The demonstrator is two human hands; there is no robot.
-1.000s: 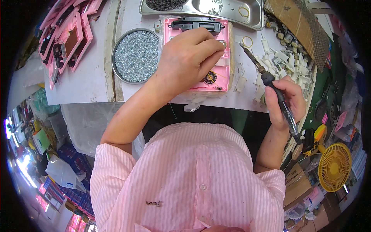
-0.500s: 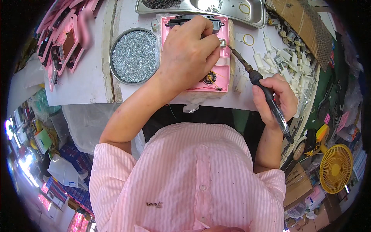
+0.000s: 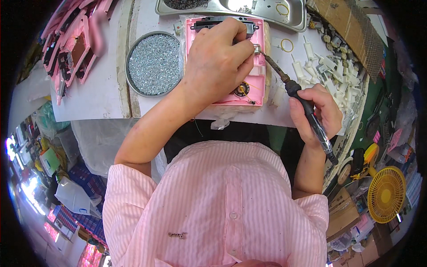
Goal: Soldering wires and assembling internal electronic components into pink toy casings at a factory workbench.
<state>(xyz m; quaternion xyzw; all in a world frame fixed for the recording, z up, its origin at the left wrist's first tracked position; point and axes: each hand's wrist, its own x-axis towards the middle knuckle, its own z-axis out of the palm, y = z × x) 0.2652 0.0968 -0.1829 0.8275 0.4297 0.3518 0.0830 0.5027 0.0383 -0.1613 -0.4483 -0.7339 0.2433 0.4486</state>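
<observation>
A pink plastic housing (image 3: pixel 224 62) lies flat on the white tabletop (image 3: pixel 98 100), open side up, straight in front of the person. The left hand (image 3: pixel 218 62) rests on top of it with the fingers curled down, pinching something small at the housing's upper right corner; what it pinches is too small to make out. The right hand (image 3: pixel 318 111) is closed around the black handle of a soldering iron (image 3: pixel 291 86), held like a pen, and the iron's tip reaches to that same corner, right by the left fingertips. Judging by this, the soldering at that corner is in progress rather than finished. Lower in the housing a small round part (image 3: pixel 241 89) with thin yellow wires already sits in place, so some of the inside appears fitted; whether other joints are left cannot be told, as the left hand covers much of the interior. Just left of the housing stands a round metal dish (image 3: pixel 153 64) full of small screws. Farther left lies a stack of more pink housings (image 3: pixel 71 49). To the right, white plastic parts (image 3: pixel 329 71) are scattered over the tabletop, and a steel tray (image 3: pixel 275 11) sits at the far edge.
</observation>
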